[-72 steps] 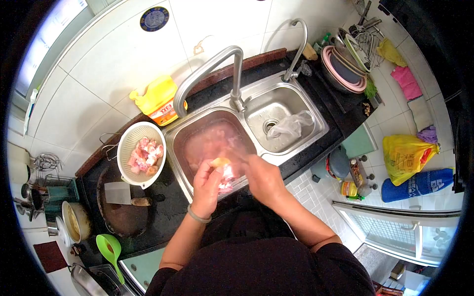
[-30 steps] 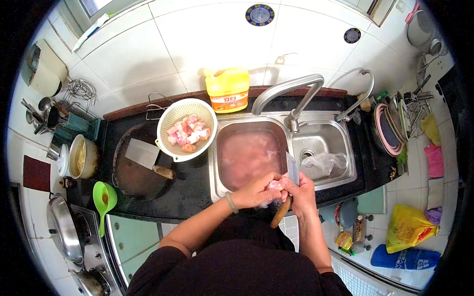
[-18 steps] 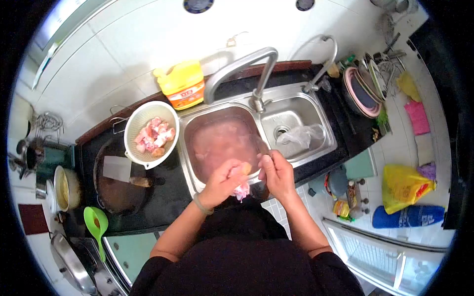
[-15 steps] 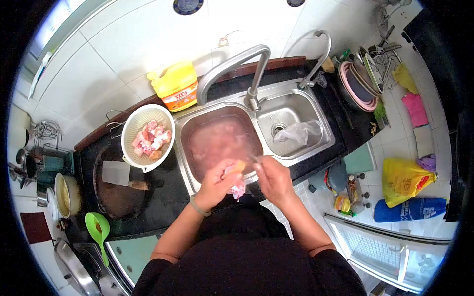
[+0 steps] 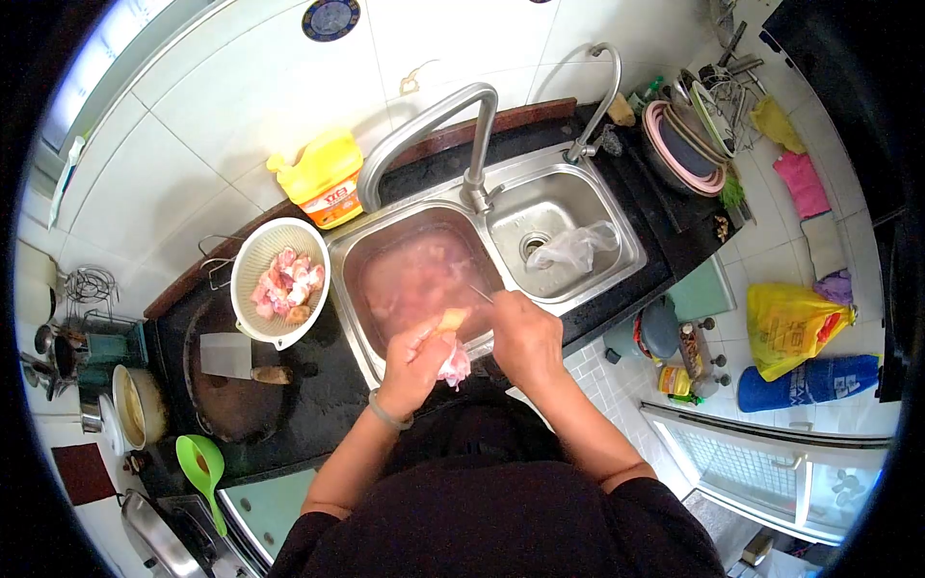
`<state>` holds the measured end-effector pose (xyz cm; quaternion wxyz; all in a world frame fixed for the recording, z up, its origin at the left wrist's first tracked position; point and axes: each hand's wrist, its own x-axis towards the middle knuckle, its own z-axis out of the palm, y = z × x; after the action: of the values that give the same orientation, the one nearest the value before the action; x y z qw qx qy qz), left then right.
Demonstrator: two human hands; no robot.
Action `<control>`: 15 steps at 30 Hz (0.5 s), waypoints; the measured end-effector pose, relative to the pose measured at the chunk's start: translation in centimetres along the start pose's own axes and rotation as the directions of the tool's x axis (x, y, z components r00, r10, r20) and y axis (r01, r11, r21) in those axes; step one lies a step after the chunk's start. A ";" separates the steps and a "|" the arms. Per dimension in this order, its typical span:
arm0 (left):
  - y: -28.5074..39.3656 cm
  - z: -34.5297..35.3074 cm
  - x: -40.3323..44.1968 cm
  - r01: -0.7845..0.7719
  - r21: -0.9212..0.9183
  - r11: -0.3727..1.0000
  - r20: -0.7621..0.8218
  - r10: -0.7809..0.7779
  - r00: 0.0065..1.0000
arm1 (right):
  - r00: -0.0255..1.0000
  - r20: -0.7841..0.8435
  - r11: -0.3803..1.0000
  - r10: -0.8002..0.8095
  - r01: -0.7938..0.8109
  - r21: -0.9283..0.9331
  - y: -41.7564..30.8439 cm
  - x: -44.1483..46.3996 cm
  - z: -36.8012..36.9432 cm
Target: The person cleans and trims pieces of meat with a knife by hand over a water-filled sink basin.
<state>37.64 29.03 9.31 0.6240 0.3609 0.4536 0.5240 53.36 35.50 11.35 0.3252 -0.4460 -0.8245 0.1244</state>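
My left hand (image 5: 409, 368) is closed around a piece of raw meat (image 5: 455, 360), pink with yellowish skin, at the near edge of the left sink basin (image 5: 344, 306). Beside it, my right hand (image 5: 526, 339) grips a thin metal tool (image 5: 482, 295); only its narrow tip shows, so I cannot tell its kind. The tip points up and left, a little apart from the meat. Cloudy pinkish water (image 5: 424, 265) fills the basin, with blurred meat pieces under it. Left of the sink, a white colander (image 5: 246, 270) holds several raw meat chunks (image 5: 287, 281).
A cleaver (image 5: 227, 355) lies on a round dark board (image 5: 217, 395) at left. The faucet (image 5: 477, 164) arches over the basin. A plastic bag (image 5: 576, 249) lies in the right basin. Behind stands a yellow jug (image 5: 323, 173); a green ladle (image 5: 199, 464) rests at front left.
The view has shifted slightly. My right hand has turned, and the tool's tip now shows more clearly, pointing up and left. My left hand keeps its hold on the meat.
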 end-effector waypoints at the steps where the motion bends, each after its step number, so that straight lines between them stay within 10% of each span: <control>1: -0.1 0.1 0.1 0.001 0.007 1.000 -0.019 -0.001 1.000 | 0.997 0.003 0.997 -0.071 0.071 0.005 0.2 -0.4 0.1; 15: 0.9 1.0 0.1 -0.085 0.031 0.996 -0.019 0.085 0.996 | 0.978 -0.003 0.974 -0.210 0.210 0.083 -1.1 -0.3 -0.5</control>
<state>38.28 29.38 10.47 0.5909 0.3839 0.4521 0.5469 53.05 34.53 12.11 0.3524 -0.3421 -0.8621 0.1245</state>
